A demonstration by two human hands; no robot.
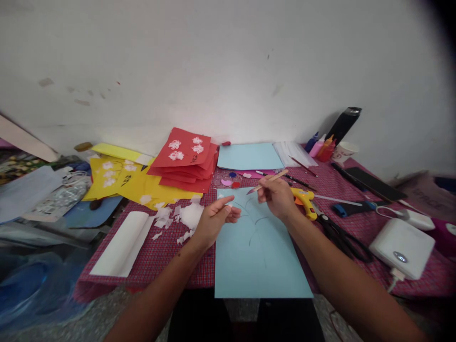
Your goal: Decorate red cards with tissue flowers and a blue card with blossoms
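A light blue paper sheet (260,251) with faint pencil curves lies in front of me on a red checked tablecloth (156,256). My right hand (278,195) hovers over its far end, closed round a wooden pencil (272,178) whose tip points left. My left hand (215,219) is just left of the sheet's top edge, palm up, fingers loosely curled with the thumb stretched out; whether anything lies in it I cannot make out.
Red papers with white flowers (185,159) and yellow papers (124,180) lie at the back left, white paper scraps (185,216) near my left hand. A yellow glue gun (304,199), black scissors (338,235), white device (402,247), black bottle (344,124) sit right.
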